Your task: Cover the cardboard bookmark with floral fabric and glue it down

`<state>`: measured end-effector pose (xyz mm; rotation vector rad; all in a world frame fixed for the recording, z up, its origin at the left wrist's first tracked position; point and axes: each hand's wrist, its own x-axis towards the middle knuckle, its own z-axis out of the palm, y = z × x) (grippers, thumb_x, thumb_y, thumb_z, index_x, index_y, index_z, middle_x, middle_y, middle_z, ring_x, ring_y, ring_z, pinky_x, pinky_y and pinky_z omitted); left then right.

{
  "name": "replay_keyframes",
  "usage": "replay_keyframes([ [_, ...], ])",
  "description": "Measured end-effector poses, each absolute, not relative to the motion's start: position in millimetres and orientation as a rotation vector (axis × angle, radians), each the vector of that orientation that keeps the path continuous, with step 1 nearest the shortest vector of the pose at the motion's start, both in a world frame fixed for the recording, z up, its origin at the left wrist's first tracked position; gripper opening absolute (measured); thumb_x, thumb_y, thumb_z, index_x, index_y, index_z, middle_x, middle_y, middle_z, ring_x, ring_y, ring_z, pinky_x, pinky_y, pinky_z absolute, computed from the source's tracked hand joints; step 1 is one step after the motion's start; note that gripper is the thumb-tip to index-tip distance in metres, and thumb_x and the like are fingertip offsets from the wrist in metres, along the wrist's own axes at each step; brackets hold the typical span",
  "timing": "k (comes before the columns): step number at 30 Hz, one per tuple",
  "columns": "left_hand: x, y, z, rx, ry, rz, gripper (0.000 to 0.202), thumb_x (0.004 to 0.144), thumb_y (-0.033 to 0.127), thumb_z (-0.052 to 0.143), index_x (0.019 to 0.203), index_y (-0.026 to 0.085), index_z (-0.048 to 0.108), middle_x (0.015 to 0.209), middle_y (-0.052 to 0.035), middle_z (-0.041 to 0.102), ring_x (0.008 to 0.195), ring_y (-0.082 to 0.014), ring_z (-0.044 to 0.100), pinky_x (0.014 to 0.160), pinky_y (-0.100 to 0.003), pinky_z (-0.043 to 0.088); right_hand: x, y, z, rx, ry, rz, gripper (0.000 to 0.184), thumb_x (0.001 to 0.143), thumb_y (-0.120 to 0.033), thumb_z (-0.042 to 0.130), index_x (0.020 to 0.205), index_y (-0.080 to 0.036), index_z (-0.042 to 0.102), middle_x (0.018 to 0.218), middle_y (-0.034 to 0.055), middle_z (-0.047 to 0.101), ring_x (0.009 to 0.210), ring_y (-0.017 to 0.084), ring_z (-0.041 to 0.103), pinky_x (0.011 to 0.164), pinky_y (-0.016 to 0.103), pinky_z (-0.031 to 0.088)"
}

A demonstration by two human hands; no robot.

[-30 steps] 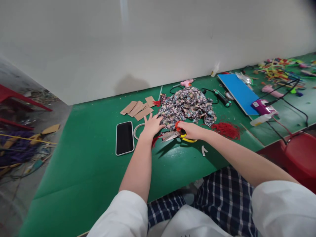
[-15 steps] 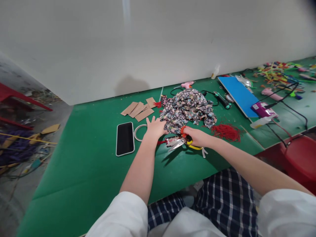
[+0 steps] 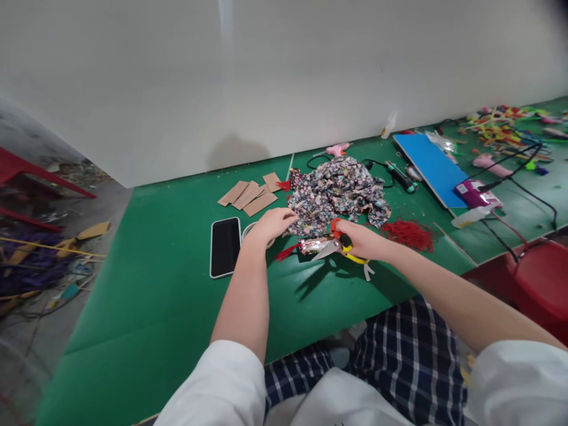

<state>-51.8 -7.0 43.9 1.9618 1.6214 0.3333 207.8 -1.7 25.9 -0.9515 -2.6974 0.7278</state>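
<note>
left hand (image 3: 271,226) curls at the near-left edge of the cloth (image 3: 339,192), its fingers close together; i cannot tell whether they pinch it. the right hand (image 3: 362,239) is closed around the scissors (image 3: 327,250), whose blades point left, just by a shiny piece (image 3: 309,244) with a red tassel (image 3: 286,253). a phone (image 3: 225,248) lies left of the left hand, red threads (image 3: 409,235) right of the cloth.

My scissors (image 3: 331,246): blades shiny smooth metal, hdls plastic-looking. Cloth (image 3: 337,192) I'd tag matt, v. crinkled. Cardbd pcs (image 3: 260,204): matt, paper-type. Phone scrn (image 3: 225,245): glossy, flat. Tbl top (image 3: 155,296): smooth, w/ soft sheen. Red strands (image 3: 407,235): fibrous, matt, rough-looking. Blue board (image 3: 430,168): matt, smooth. Wall panel (image 3: 310,77): smooth, faint sheen.
</note>
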Motion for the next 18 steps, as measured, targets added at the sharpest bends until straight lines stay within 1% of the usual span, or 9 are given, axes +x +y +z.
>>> replay_keyframes([
  [3, -45, -12, 49, 1.869, 1.373, 0.414, 0.043, 0.092, 0.048, 0.032, 0.124, 0.027, 0.053, 0.12, -0.0009, 0.061, 0.105, -0.0178, 0.059, 0.083, -0.026, 0.048, 209, 4, 33, -0.954, -2.651, 0.701, 0.02, 0.069, -0.017, 0.057, 0.081, -0.021, 0.041, 0.086, 0.0043, 0.051, 0.08, 0.018, 0.049, 0.07, 0.027, 0.039],
  [5, -42, -14, 50, 1.722, 1.195, 0.479, 0.045, 0.09, 0.047, 0.038, 0.131, 0.03, 0.045, 0.129, -0.002, 0.055, 0.109, -0.0175, 0.056, 0.082, -0.025, 0.047, 211, 9, 40, -0.963, -2.611, 0.661, 0.02, 0.071, -0.025, 0.058, 0.079, -0.021, 0.04, 0.084, 0.0046, 0.051, 0.078, 0.018, 0.048, 0.069, 0.028, 0.038],
  [6, -42, -15, 50, 1.635, 1.121, 0.491, 0.049, 0.089, 0.045, 0.044, 0.135, 0.03, 0.041, 0.128, -0.0042, 0.056, 0.107, -0.018, 0.057, 0.081, -0.026, 0.048, 211, 11, 43, -0.971, -2.593, 0.633, 0.021, 0.072, -0.028, 0.058, 0.079, -0.021, 0.04, 0.084, 0.0048, 0.05, 0.077, 0.018, 0.047, 0.068, 0.028, 0.038],
  [7, -43, -15, 49, 1.558, 1.066, 0.491, 0.055, 0.086, 0.043, 0.051, 0.137, 0.03, 0.037, 0.123, -0.0064, 0.058, 0.102, -0.0185, 0.06, 0.078, -0.027, 0.048, 212, 14, 46, -0.979, -2.576, 0.605, 0.022, 0.072, -0.03, 0.058, 0.079, -0.021, 0.04, 0.084, 0.0049, 0.05, 0.076, 0.018, 0.047, 0.067, 0.028, 0.037],
  [9, -46, -15, 47, 1.464, 1.022, 0.491, 0.065, 0.08, 0.037, 0.06, 0.139, 0.028, 0.032, 0.103, -0.0071, 0.066, 0.083, -0.0171, 0.063, 0.068, -0.027, 0.048, 212, 18, 50, -0.995, -2.55, 0.555, 0.023, 0.071, -0.031, 0.059, 0.08, -0.021, 0.04, 0.085, 0.0049, 0.05, 0.076, 0.018, 0.046, 0.066, 0.028, 0.037],
  [11, -52, -13, 46, 1.452, 1.035, 0.544, 0.064, 0.078, 0.034, 0.064, 0.135, 0.025, 0.038, 0.085, -0.0039, 0.065, 0.068, -0.014, 0.06, 0.061, -0.026, 0.046, 210, 21, 51, -1.02, -2.532, 0.528, 0.024, 0.071, -0.031, 0.059, 0.081, -0.021, 0.04, 0.086, 0.0047, 0.049, 0.076, 0.018, 0.045, 0.066, 0.028, 0.036],
  [13, -59, -12, 45, 1.501, 1.096, 0.603, 0.055, 0.078, 0.034, 0.063, 0.129, 0.024, 0.046, 0.075, -0.0009, 0.06, 0.062, -0.0115, 0.055, 0.057, -0.025, 0.044, 204, 23, 50, -1.062, -2.511, 0.528, 0.025, 0.07, -0.031, 0.059, 0.081, -0.021, 0.04, 0.085, 0.0041, 0.049, 0.076, 0.018, 0.044, 0.065, 0.028, 0.036],
  [16, -69, -8, 43, 1.59, 1.318, 0.623, 0.049, 0.078, 0.035, 0.062, 0.125, 0.024, 0.052, 0.068, 0.0017, 0.056, 0.058, -0.0108, 0.053, 0.056, -0.024, 0.044, 192, 26, 46, -1.11, -2.469, 0.576, 0.025, 0.07, -0.032, 0.06, 0.079, -0.021, 0.039, 0.084, 0.0031, 0.05, 0.074, 0.016, 0.044, 0.064, 0.027, 0.035],
  [18, -76, -5, 38, 1.609, 1.5, 0.65, 0.044, 0.08, 0.034, 0.059, 0.122, 0.022, 0.054, 0.069, 0.0008, 0.058, 0.06, -0.0117, 0.054, 0.057, -0.025, 0.045, 184, 28, 41, -1.114, -2.445, 0.594, 0.026, 0.069, -0.032, 0.061, 0.078, -0.02, 0.04, 0.084, 0.0029, 0.05, 0.072, 0.016, 0.044, 0.063, 0.026, 0.035],
])
